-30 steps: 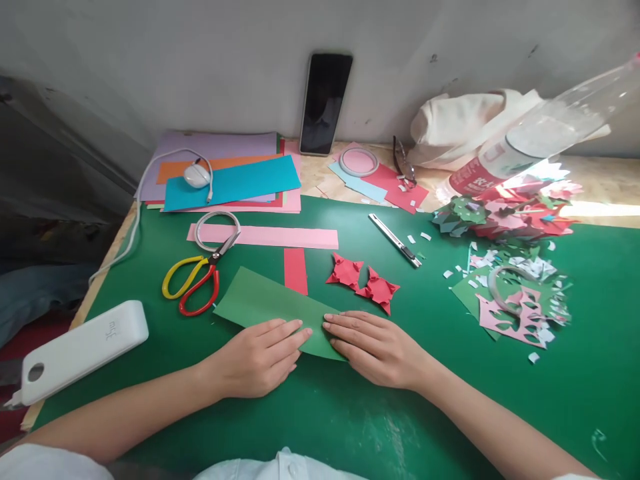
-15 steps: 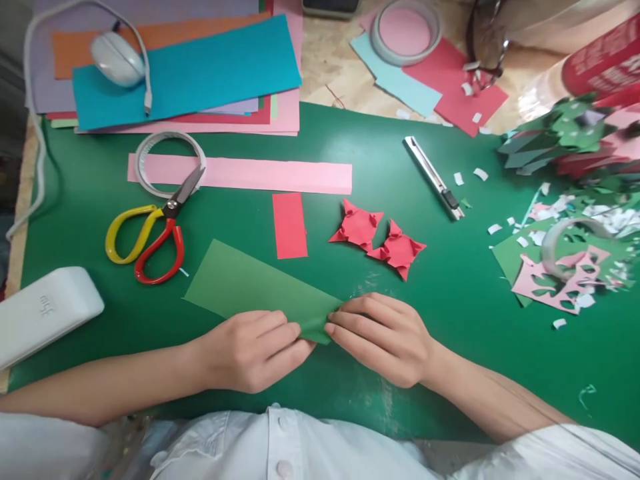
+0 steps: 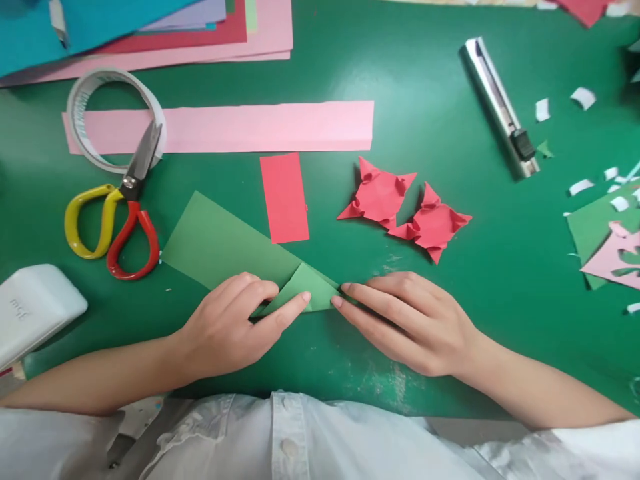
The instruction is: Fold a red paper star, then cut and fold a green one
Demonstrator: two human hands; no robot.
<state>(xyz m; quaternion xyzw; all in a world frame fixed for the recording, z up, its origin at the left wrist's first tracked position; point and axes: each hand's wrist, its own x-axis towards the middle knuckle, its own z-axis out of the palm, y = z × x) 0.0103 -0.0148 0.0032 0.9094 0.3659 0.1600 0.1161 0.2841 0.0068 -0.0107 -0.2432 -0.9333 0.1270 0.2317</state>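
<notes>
Left hand [image 3: 230,320]: one fingertip presses on the folded flap [image 3: 311,283] of the green sheet [image 3: 220,233], which lies aslant on the table before the body. Right hand [image 3: 420,320]: fingers outstretched, close together, tips at the sheet's right end. Thumbs hidden; cannot tell whether either hand pinches. Progress, as judged: early in the folding; flap turned over at right, longer left part flat. Beyond the sheet: scissors [image 3: 130,181] at left, flat red rectangle [image 3: 285,199], two red shapes [image 3: 379,197] already worked into points. Farther: pink strip [image 3: 260,127], uncurled, partly under tape roll [image 3: 75,117]; cutter [image 3: 500,107] at right. Farthest: stacked coloured sheets [image 3: 270,33].
</notes>
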